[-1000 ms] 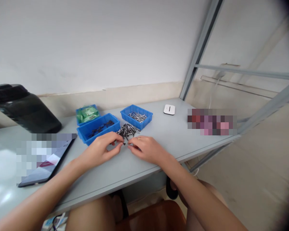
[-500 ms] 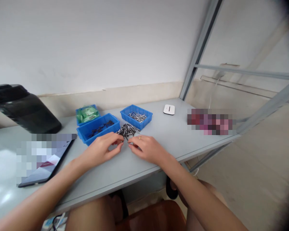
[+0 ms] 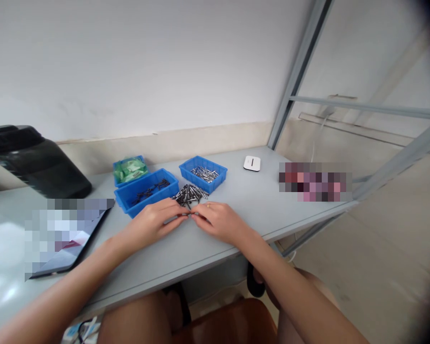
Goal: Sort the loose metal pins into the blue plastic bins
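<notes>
1. Pale grey, smooth worktable (image 3: 236, 224) running left to right, set against a white wall with a beige band along its foot.
2. Grey metal frame (image 3: 297, 76) rising slantwise at the table's far right corner, with cross-bars reaching off to the right; pale floor below and to the right.
3. Left hand (image 3: 148, 222) resting on the tabletop, fingers curled inward, tips pinched on a small dark metal piece (image 3: 185, 214) at the table's middle.
4. Right hand (image 3: 218, 220) resting opposite, ring on one finger, fingertips closed on the same small piece from the other side; both hands meeting tip to tip.
5. Loose heap of small silvery-dark metal pins (image 3: 189, 193) lying on the table just beyond the fingertips.
6. Small blue plastic bin of silvery pins (image 3: 202, 173) behind the heap, to the right.
7. Longer blue plastic bin of dark screws (image 3: 146, 191) just beyond the left hand.
8. Blue plastic bin of green packets (image 3: 129, 169) behind that one.
9. Small white flat device (image 3: 252, 163) farther right, well apart from the bins.
10. Large dark bottle (image 3: 36, 162) lying at the far left; flat dark tablet (image 3: 71, 239) near it, partly blurred.
</notes>
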A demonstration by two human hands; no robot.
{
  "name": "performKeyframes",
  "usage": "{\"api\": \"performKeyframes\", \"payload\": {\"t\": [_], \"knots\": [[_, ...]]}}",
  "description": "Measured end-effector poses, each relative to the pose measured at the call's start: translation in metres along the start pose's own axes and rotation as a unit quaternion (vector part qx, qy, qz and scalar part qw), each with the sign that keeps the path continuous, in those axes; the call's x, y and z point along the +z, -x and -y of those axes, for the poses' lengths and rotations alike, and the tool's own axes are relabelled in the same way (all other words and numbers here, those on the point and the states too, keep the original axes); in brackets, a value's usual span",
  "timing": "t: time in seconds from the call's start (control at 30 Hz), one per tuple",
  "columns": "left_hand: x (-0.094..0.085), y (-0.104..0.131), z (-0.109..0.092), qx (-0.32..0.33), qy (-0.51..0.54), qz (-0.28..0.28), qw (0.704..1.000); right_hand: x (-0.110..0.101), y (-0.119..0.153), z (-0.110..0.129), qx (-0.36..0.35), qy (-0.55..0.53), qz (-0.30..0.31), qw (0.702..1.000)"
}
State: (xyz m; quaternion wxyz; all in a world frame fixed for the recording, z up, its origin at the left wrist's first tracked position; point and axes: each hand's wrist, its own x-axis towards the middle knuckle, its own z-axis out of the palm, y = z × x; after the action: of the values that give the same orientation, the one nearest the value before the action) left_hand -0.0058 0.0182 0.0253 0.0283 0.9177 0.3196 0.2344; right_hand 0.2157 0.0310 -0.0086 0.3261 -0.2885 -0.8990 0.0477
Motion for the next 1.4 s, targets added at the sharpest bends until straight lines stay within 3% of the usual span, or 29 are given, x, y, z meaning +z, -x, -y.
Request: {"api": "performKeyframes", "payload": {"t": [0.7,0.97,1.4], "knots": [[0.001,-0.001,0.003,-0.042,-0.019,0.022,0.999,-0.001,0.0,0.001,0.009,0.01,-0.017,1.0],[0.001,0.0,0.004,-0.042,-0.017,0.017,0.999,0.0,0.0,0.001,0.031,0.004,0.011,0.999],[0.002,-0.006,-0.01,-0.082,0.123,0.0,0.989,0.001,0.0,0.001,0.003,-0.001,0.045,0.999]]}}
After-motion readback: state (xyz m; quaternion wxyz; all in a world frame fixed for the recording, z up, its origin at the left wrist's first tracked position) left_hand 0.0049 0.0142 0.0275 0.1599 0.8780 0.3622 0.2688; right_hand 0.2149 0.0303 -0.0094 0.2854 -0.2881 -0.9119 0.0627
